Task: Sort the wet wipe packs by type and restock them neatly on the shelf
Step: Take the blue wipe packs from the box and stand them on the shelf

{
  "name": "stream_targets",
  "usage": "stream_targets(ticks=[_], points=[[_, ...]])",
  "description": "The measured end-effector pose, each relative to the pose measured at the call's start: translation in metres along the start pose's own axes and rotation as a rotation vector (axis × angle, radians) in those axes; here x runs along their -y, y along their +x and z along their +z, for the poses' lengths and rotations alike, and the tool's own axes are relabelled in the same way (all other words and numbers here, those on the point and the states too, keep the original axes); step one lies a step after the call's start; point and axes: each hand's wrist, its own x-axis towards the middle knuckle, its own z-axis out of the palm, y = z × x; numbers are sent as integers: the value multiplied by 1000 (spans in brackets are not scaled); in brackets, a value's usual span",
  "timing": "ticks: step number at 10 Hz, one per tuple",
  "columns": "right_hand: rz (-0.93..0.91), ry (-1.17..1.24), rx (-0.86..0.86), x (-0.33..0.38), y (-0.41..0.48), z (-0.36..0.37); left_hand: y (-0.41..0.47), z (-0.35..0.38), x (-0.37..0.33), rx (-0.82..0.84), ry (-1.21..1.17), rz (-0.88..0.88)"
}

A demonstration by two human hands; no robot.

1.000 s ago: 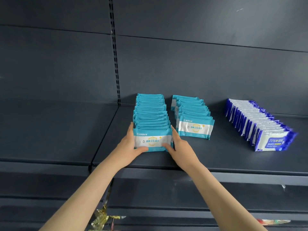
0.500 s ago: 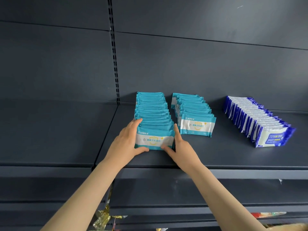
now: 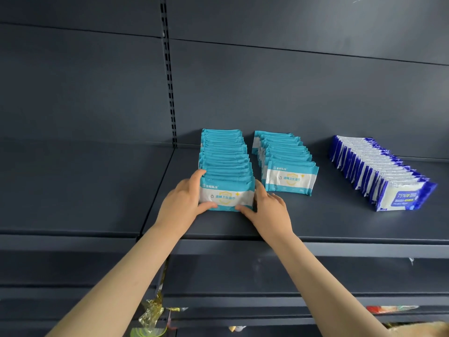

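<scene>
Left hand [image 3: 184,200] and right hand [image 3: 269,207] clasp the ends of the front pack [image 3: 226,197] of the left teal row [image 3: 226,159], near the shelf [image 3: 315,222] lip. Best: squeeze evenly, square it parallel to the neighbour row [image 3: 286,161], no tipping.

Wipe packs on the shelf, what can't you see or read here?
Head view only:
- Labels behind the front teal pack: hidden by the packs in front.
- Its side edges: covered by the left hand and right hand.
- Blue packs: small print blurred.
- Gold wrapper below: cut off at the bottom edge, unclear.
</scene>
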Motion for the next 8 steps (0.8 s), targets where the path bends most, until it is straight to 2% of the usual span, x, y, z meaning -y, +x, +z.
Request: stream_targets(ticks=[2,3,4,6,7,8], points=[[11,-27,52,-5,-5,-6,-2,-10,5,183,-168,-46],[-101,153,-57,-10,-9,-2,-5,-13,7,256,-163,-13],[-307,86,-62,-19,-3,1,-5,-10,9,229,-144,25],[-275,-25,-22,-17,4,2,-1,-4,7,160,-14,18],[-255,108,-23,-18,0,1,-5,-4,3,148,12,-7],[-177,365,-61,-16,-9,-6,-9,-11,-12,134,22,-37]])
